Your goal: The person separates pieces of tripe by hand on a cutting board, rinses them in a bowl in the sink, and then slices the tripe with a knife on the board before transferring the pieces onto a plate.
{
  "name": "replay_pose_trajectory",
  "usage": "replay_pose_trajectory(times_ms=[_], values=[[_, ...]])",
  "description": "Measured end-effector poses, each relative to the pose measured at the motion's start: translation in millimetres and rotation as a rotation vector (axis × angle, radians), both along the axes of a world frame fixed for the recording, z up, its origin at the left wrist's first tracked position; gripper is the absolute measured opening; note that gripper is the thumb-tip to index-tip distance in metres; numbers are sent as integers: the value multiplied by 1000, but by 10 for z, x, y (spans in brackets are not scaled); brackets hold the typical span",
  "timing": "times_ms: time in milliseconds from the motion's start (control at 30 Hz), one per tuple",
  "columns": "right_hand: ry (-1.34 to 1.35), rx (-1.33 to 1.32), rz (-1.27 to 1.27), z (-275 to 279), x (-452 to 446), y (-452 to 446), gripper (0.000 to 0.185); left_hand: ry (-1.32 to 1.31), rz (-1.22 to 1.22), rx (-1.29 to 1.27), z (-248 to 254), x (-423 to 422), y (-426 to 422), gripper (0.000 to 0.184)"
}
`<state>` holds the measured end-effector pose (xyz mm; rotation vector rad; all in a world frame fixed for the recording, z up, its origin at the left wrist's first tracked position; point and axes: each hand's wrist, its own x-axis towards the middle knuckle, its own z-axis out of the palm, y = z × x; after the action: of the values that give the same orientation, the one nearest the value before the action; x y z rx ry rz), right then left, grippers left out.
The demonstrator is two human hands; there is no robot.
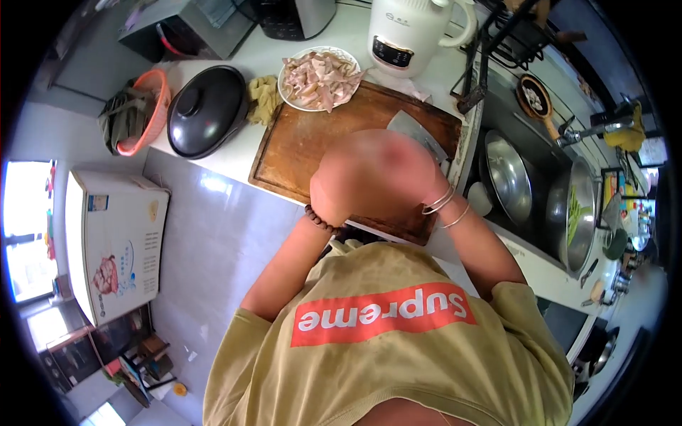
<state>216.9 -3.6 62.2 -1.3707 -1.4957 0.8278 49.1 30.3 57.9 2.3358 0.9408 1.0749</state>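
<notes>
Brown board (305, 142) is bearing a cleaver (413, 131) beside the right hand (420, 174). The left hand (335, 184) is seemingly sharing some handling; blur is hiding whether fingers are clamping anything. Cutting would call for a free hand.

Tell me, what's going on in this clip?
Someone's left hand and right hand are close together over a wooden cutting board. The hands are blurred, so whether the fingers hold anything is unclear. A cleaver blade shows on the board's far side, just beyond the right hand. A heap of pale meat pieces sits on a plate at the board's far left corner.
</notes>
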Motion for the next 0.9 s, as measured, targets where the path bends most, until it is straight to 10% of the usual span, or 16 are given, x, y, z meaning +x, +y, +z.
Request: replay_pose_trajectory(times_ms=[200,900], values=[[59,-383,-49,263,-41,-118,20,-34,-220,-55,6,-9,100,34],[363,-464,-199,491,996,-1010,15,-148,-461,-277,244,1143,-468,37]])
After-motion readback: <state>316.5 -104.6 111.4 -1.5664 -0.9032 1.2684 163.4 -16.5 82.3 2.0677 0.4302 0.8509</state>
